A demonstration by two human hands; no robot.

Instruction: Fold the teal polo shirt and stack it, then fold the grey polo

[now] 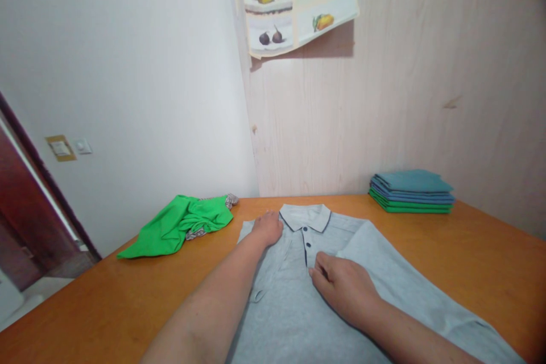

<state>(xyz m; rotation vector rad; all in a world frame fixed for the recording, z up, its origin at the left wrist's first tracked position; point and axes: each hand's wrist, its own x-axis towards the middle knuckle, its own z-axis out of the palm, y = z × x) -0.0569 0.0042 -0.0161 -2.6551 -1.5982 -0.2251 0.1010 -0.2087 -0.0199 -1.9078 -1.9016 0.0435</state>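
Note:
A light grey polo shirt (pixel 294 307) lies front side up, its collar (pixel 305 217) at the far end. Dark buttons run down the placket. On the left, a sleeve is folded inward over the front, and its cuff shows. My left hand (pixel 268 227) rests on the shirt's left shoulder beside the collar, fingers stretched out over the fabric. Just right of the placket, below the buttons, my right hand (pixel 345 287) touches the chest with its fingers curled closed. Whether cloth is pinched in them is hidden. The right sleeve spreads toward the near right.
A crumpled green garment (pixel 170 224) with a patterned part lies at the left of the wooden table (pixel 140 301). A neat stack of folded blue and green cloths (pixel 412 190) stands at the back right. The wall (pixel 307 136) borders the table's far edge.

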